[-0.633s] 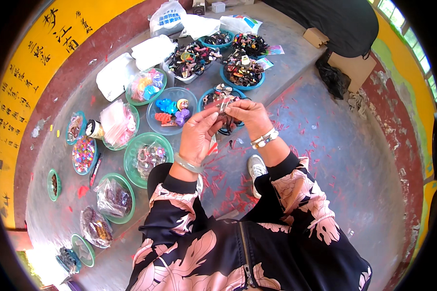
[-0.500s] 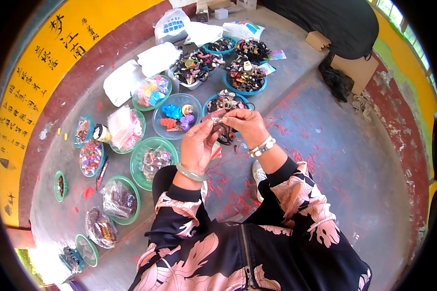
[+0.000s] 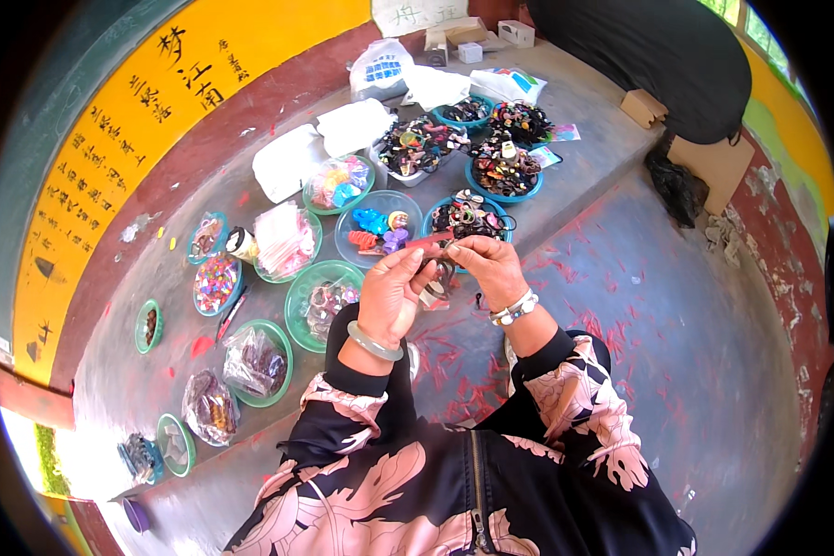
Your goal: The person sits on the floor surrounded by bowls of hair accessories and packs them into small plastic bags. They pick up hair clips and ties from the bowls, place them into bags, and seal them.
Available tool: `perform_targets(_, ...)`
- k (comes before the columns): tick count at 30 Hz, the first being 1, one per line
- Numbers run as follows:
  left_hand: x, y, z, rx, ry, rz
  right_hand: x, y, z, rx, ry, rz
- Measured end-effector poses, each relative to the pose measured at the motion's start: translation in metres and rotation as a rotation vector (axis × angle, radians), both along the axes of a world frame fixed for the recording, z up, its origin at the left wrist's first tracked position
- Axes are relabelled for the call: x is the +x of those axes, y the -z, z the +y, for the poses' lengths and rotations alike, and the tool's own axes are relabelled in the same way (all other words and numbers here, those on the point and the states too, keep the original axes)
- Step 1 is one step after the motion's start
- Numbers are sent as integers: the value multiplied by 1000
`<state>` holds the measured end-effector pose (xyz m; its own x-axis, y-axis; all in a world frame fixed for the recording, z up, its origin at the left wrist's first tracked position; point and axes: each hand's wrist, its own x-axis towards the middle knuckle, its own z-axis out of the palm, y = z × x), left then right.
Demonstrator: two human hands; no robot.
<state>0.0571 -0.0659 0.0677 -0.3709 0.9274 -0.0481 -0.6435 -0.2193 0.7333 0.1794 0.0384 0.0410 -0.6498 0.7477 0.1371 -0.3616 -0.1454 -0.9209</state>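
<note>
In front of my chest, my left hand (image 3: 389,292) and my right hand (image 3: 493,269) come together, both with fingers pinched. Between their fingertips runs a short red strip (image 3: 430,242). Just below it hangs a dark loop (image 3: 444,274) that looks like a hair tie; the fingers partly cover it, and which hand bears it is unclear. Beyond the fingertips is a blue basin of hair ties (image 3: 469,219). A clear round basin (image 3: 347,248) with blue, orange and purple pieces lies past my left hand, and a green basin (image 3: 296,320) with bagged bands is left of it.
More basins of dark hair accessories (image 3: 505,171) stand on the raised ledge, with white bags (image 3: 357,128) behind. A basin of colourful beads (image 3: 217,284) and bagged brown items (image 3: 210,408) lie at left. Red scraps (image 3: 473,398) litter the lower floor. Cardboard (image 3: 704,171) leans at right.
The view has shifted, so the surroundings sit farther right and lower. My hands stay together at the red strip, with the strip now showing more clearly between the fingertips.
</note>
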Motion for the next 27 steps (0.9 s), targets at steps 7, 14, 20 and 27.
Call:
perform_targets(7, 0, 2, -12, 10, 42, -17, 1, 2, -5, -2, -15, 15)
perform_targets(14, 8, -10, -20, 18, -2, -3, 2, -1, -9, -80, -11, -15)
perform_targets(20, 11, -4, -26, -10, 27, -4, 10, -3, -12, -53, -31, 20)
perform_targets(27, 24, 1, -38, 14, 100, 30, 30, 3, -24, 25, -22, -28)
